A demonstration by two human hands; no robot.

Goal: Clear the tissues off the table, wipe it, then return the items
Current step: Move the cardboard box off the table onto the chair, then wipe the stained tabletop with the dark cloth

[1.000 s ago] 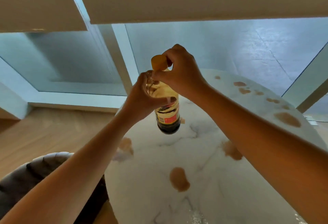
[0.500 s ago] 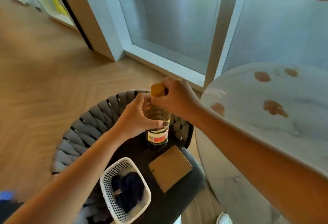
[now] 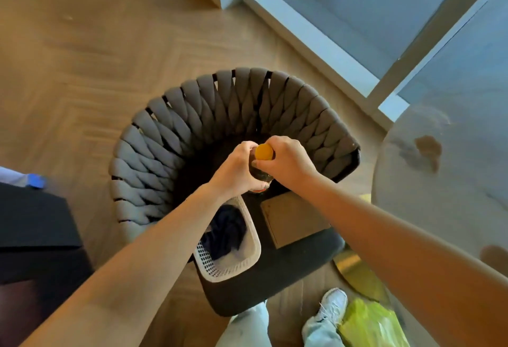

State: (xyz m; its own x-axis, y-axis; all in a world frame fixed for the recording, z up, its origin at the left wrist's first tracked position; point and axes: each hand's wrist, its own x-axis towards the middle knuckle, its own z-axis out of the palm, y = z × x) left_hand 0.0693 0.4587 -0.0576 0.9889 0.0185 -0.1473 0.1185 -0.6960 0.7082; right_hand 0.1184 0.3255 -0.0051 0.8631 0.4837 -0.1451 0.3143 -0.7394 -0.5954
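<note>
1. Step in hand: clearing items off the round white marble worktop (image 3: pixel 450 181) ahead of wiping. Brown spill patches (image 3: pixel 428 148) lie on its surface, so the wipe is judged not yet done.
2. Task item: the clear glass bottle with a yellow cap (image 3: pixel 263 152) is over the black seat of the grey woven-back chair (image 3: pixel 220 104), at or just above the seat; contact cannot be told.
3. Left hand (image 3: pixel 236 170): fingers curled round the bottle's shoulder.
4. Right hand (image 3: pixel 288 162): fingers and thumb pinch round the cap and neck.
5. Also on the seat: a white perforated plastic basket (image 3: pixel 247 261) holding a dark blue cloth (image 3: pixel 228 231), and a flat brown square board (image 3: pixel 294 217), both just beside the bottle.
6. Next move, as judged: seat the bottle upright behind the board, confirm that it stands steady on the cushion, then release both hands.
7. The dark cloth is the probable wiping tool; no tissues are visible in this view.
</note>
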